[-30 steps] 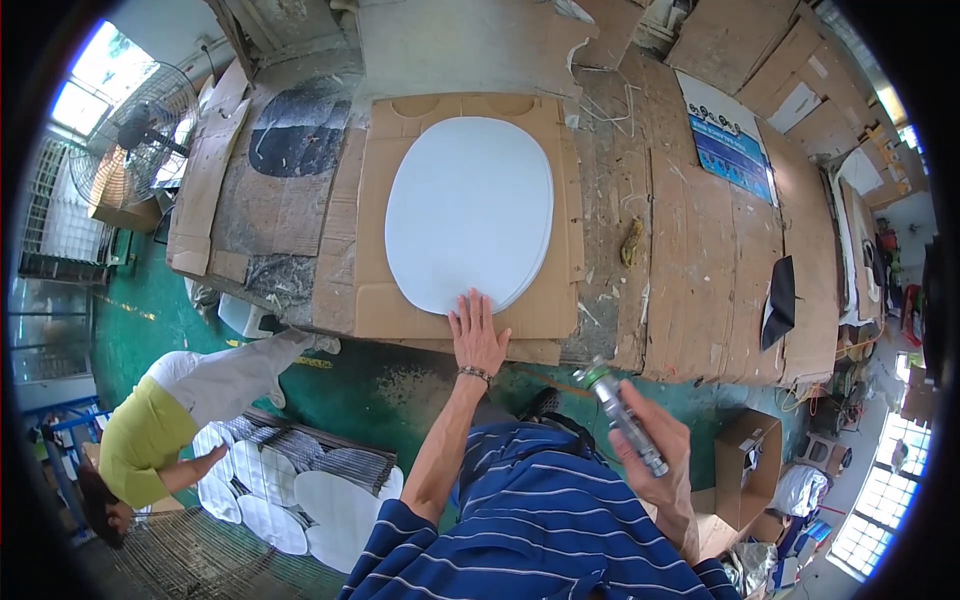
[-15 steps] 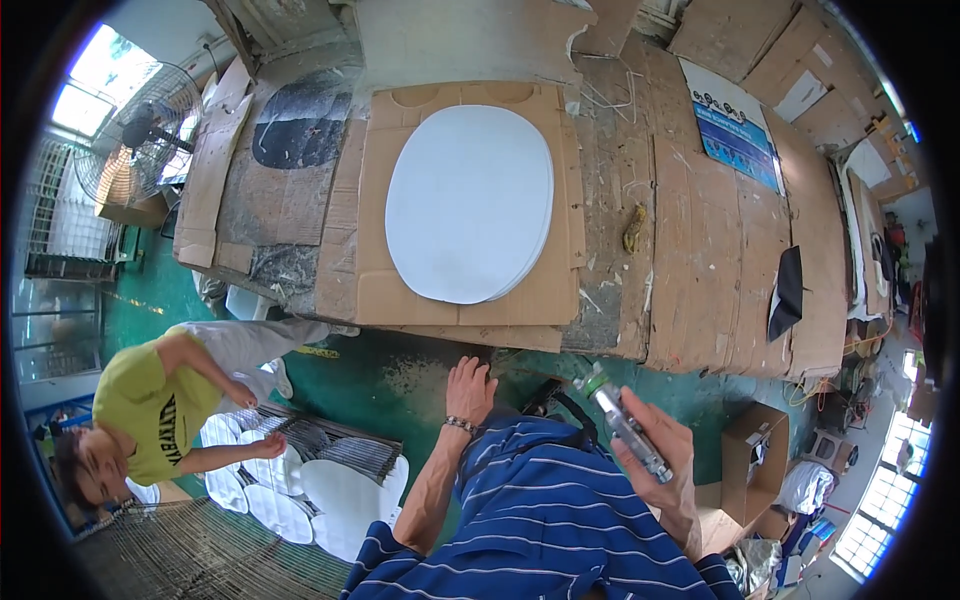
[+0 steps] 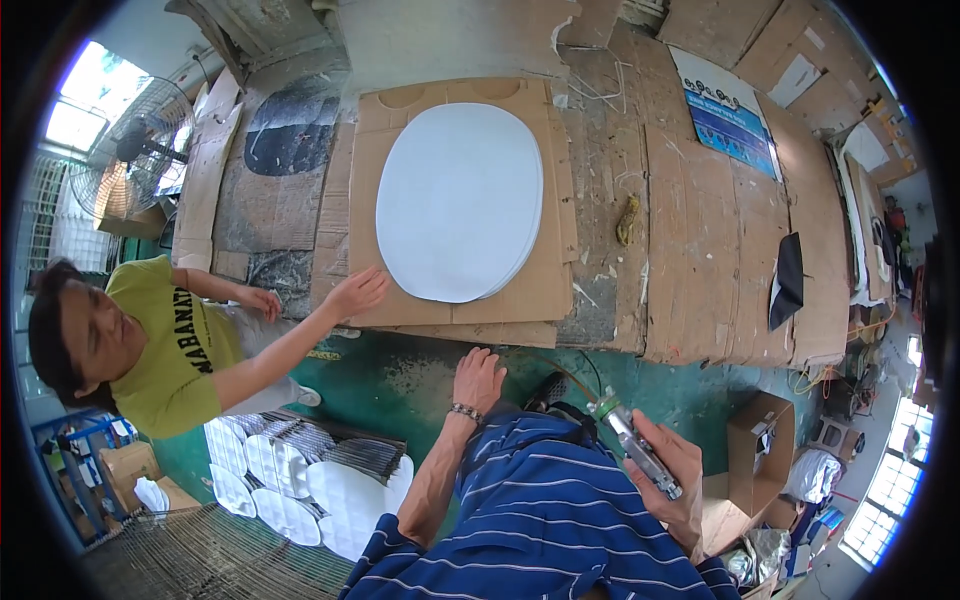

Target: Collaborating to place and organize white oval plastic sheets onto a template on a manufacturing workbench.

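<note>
My right hand (image 3: pixel 672 462) is wrapped round a silver and green spray gun (image 3: pixel 632 440), held at my right side with a thin hose at its green end. My left hand (image 3: pixel 480 380) hangs just short of the table's front edge, fingers out and nothing in them. Beyond it, a stack of white oval sheets (image 3: pixel 460 200) lies on a cardboard sheet (image 3: pixel 365 220) on the table. A co-worker's hand (image 3: pixel 360 292) reaches to the lower left edge of the stack; I cannot tell whether it touches.
The co-worker in a yellow-green shirt (image 3: pixel 165 340) stands at my left. Below that arm, white sheets (image 3: pixel 290 475) lie on a wire rack (image 3: pixel 200 555). A black piece (image 3: pixel 786 285) lies on the table's right part. An open carton (image 3: pixel 757 450) stands on the floor at right.
The co-worker has come closer and stretched an arm to the white stack. My view has shifted slightly; my right hand still grips the spray gun, my left hand stays about where it was.
</note>
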### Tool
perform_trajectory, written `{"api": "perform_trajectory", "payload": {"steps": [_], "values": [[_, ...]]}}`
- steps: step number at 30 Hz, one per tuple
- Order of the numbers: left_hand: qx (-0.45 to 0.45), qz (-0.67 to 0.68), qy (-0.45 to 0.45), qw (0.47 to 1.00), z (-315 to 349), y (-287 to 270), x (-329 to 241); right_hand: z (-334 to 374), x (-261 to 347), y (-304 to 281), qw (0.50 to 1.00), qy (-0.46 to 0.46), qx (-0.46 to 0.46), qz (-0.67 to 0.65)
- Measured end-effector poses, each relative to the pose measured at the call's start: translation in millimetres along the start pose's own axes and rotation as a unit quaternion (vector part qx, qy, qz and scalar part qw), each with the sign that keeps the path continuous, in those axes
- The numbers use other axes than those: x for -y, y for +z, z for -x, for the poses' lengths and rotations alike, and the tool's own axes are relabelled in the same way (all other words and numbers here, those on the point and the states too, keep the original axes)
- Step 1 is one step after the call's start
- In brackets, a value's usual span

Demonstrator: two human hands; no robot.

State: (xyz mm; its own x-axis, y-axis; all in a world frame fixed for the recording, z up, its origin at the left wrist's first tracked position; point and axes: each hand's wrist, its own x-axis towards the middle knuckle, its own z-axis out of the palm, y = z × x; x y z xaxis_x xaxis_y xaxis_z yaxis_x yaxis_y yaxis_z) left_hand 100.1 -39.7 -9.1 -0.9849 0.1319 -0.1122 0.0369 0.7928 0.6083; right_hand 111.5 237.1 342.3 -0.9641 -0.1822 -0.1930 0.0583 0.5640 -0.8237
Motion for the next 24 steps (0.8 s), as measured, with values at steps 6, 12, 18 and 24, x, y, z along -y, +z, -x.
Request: {"api": "perform_trajectory", "payload": {"steps": [6, 12, 18, 24], "values": [[0.009, 0.012, 0.023, 1.000, -12.7, 2.0, -13.1, 11.7, -8.4, -4.3, 0.996, -0.007, -0.093, -0.003], [0.009, 0.011, 0.059, 0.998, -40.0, 0.7, -35.1, 25.8, -11.7, -5.4, 0.993, 0.037, -0.107, -0.033], [0.007, 0.016, 0.096, 0.995, -72.8, 6.2, -52.9, 25.1, -15.1, -4.4, 0.995, 0.020, -0.091, -0.035], [0.014, 0.018, 0.113, 0.993, -93.8, 11.3, -59.2, 23.4, -10.4, -5.5, 0.996, 0.039, -0.082, -0.016]]}}
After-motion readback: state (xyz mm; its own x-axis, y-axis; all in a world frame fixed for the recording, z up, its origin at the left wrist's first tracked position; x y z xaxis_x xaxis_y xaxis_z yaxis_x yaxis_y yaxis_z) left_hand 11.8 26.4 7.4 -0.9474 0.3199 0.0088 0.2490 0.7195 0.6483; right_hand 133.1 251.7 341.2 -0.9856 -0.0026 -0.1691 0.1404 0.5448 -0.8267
